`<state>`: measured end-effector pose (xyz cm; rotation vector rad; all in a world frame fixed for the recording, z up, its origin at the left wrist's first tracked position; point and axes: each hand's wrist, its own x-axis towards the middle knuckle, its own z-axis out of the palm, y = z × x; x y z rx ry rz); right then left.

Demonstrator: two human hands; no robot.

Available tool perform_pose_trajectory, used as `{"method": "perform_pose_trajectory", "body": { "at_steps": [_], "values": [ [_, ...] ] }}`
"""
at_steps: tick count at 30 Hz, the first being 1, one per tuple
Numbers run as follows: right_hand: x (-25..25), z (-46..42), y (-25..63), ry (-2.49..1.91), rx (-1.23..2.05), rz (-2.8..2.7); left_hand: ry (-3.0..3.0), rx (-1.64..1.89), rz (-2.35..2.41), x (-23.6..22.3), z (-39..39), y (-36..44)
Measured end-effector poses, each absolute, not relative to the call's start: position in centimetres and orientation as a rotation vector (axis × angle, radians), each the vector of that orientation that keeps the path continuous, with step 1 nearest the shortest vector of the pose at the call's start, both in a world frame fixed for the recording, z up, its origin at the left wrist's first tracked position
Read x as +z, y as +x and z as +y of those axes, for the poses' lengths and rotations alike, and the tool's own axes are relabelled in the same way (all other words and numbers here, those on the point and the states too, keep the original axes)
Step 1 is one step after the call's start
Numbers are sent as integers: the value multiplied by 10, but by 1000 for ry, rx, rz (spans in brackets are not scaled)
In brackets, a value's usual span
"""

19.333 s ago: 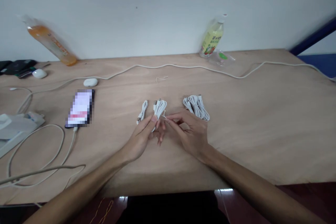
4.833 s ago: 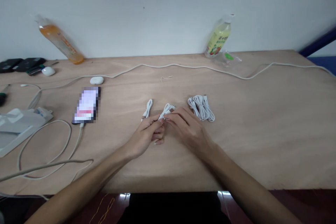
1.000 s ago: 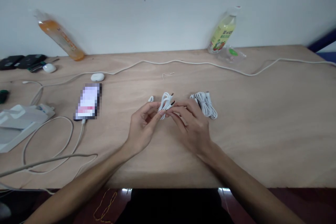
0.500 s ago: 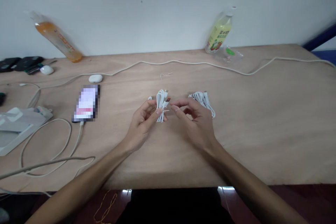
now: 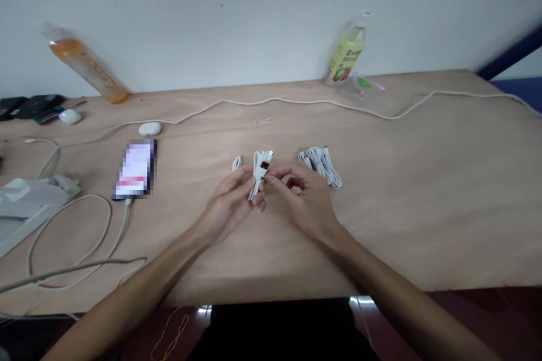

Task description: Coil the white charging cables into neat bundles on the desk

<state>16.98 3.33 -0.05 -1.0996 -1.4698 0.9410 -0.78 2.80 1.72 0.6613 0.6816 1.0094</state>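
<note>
My left hand (image 5: 228, 200) grips a small coiled white USB cable (image 5: 256, 174) between thumb and fingers, just above the table. Its plugs point up and to the right, and one has a dark opening with an orange edge. A thin white twist tie (image 5: 262, 181) crosses the middle of the coil. Against the coil's right side, my right hand (image 5: 307, 194) pinches the tie's end between thumb and index finger. Behind my left fingers lies another coiled white cable (image 5: 236, 163), partly hidden. Several bundled white cables (image 5: 322, 166) rest beyond my right hand.
A loose twist tie (image 5: 263, 121) lies farther back, before a long white cord (image 5: 305, 101). To the left are a phone (image 5: 135, 168) on a charging cable, a white earbud case (image 5: 149, 128) and white packaging (image 5: 29, 203). Orange (image 5: 91, 70) and yellow (image 5: 347, 56) drink bottles lean on the wall.
Over the last second the coil has turned in my left hand, showing its plugs differently. My right fingers moved off slightly, then came back against the tie. Earlier, the coil was held lower and flatter.
</note>
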Motion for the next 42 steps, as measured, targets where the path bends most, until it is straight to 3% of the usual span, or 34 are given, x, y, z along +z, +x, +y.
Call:
{"method": "perform_pose_trajectory", "body": {
  "at_steps": [13, 21, 36, 42],
  "values": [
    [0, 28, 169, -1144, 666, -1649, 600, 1017, 728, 20, 28, -6],
    [-4, 29, 170, -1129, 567, -1730, 890, 1084, 846, 14, 28, -3],
    [2, 26, 166, -1125, 764, -1674, 1385, 1129, 1097, -2, 22, -8],
    [-2, 29, 164, -1120, 1129, -1461, 1565, 1111, 1187, -7, 22, -11]
  ]
}}
